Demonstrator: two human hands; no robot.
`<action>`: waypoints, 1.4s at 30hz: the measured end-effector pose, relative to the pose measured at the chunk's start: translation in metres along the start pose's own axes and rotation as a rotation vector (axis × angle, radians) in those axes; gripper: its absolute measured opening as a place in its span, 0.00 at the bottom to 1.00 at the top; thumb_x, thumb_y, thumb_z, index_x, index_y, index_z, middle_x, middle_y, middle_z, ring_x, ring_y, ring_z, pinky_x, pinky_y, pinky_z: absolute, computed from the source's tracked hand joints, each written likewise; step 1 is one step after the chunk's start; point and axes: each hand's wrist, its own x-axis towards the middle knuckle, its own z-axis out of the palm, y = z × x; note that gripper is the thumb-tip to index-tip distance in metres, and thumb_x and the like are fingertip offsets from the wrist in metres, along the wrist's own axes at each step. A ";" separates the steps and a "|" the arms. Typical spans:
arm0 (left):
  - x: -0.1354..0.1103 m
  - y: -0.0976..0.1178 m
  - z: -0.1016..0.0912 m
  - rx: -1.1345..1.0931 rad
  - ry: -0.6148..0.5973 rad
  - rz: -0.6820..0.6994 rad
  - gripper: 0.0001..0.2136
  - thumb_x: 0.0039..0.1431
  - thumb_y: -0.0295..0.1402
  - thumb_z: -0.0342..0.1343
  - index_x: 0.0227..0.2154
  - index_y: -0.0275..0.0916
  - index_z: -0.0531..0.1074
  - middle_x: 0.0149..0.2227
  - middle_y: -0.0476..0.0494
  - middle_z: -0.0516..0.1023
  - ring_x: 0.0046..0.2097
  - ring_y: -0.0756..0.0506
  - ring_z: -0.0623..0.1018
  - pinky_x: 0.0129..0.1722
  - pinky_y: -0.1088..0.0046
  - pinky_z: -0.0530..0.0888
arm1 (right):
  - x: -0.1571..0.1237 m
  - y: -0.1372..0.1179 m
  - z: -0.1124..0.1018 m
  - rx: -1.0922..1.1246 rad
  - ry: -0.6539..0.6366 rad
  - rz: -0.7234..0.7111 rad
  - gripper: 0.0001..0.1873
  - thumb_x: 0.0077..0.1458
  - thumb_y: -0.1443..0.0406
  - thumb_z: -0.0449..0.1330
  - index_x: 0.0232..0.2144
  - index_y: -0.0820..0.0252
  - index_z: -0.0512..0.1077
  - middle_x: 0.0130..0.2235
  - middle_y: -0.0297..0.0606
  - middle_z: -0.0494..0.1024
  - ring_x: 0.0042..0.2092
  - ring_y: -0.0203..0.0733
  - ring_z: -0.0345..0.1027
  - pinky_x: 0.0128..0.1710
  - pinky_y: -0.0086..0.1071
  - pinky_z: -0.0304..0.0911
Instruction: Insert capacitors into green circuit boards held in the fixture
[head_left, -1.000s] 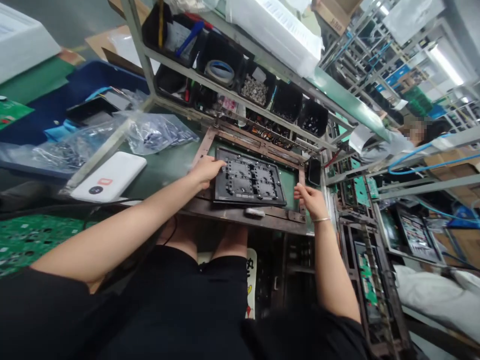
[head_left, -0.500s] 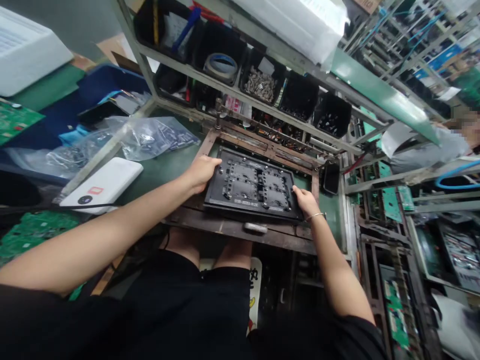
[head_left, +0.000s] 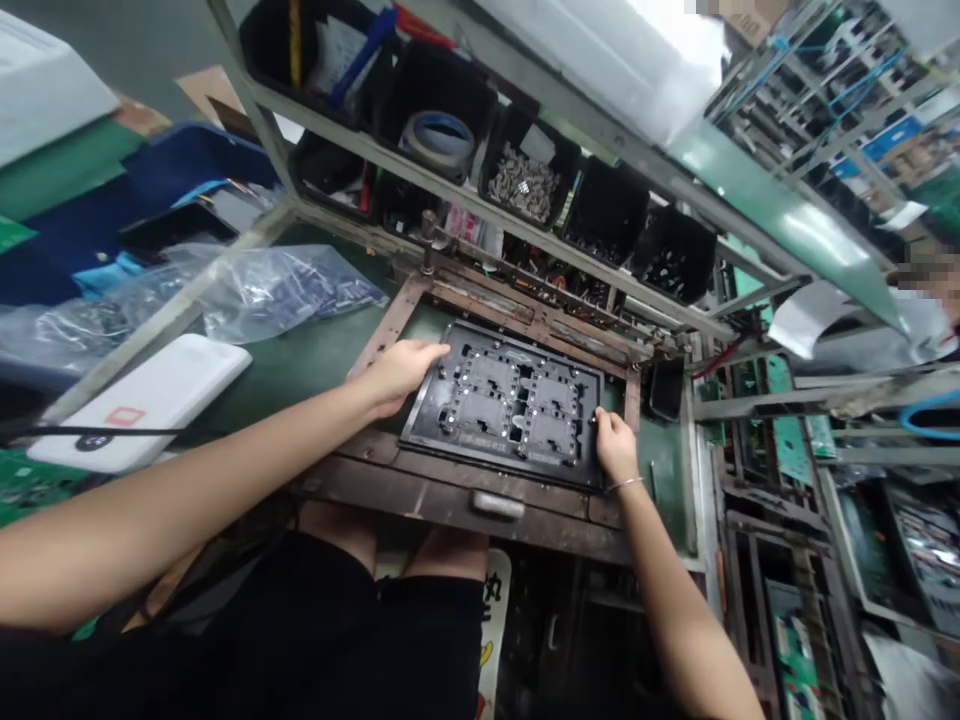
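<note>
A flat black fixture plate (head_left: 517, 405) with several rectangular recesses and white lettering lies between my hands, over a brown metal frame (head_left: 536, 320) on the bench. My left hand (head_left: 409, 372) grips its left edge, thumb on top and fingers hidden beneath. At the right edge, my right hand (head_left: 615, 445) is closed on the same plate, thumb on top. A small grey block-shaped handle (head_left: 498, 505) sits on the frame's front bar, nearest to me.
Black bins (head_left: 525, 165) holding small parts and a tape roll (head_left: 439, 135) line the shelf behind. On the left are a white power bank (head_left: 142, 400) with a cable and a clear plastic bag (head_left: 285, 290). Circuit boards (head_left: 799, 640) stand in racks at right.
The plate has come down level with the brown frame, both hands still holding its edges. The whole view has also shifted slightly.
</note>
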 end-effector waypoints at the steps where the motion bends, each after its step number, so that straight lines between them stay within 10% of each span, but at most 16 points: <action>1: 0.000 0.001 -0.001 0.010 -0.007 0.010 0.12 0.41 0.41 0.60 0.24 0.38 0.75 0.31 0.43 0.77 0.39 0.42 0.74 0.30 0.72 0.66 | 0.000 0.000 0.002 0.003 0.002 -0.009 0.29 0.49 0.38 0.47 0.15 0.53 0.57 0.18 0.32 0.62 0.26 0.39 0.57 0.28 0.32 0.51; 42: 0.011 0.010 -0.008 0.028 0.056 -0.173 0.20 0.38 0.43 0.63 0.36 0.41 0.74 0.42 0.44 0.80 0.49 0.38 0.76 0.47 0.69 0.71 | -0.004 0.005 0.020 0.063 -0.102 0.068 0.32 0.48 0.34 0.47 0.19 0.55 0.60 0.20 0.30 0.60 0.27 0.39 0.56 0.29 0.31 0.53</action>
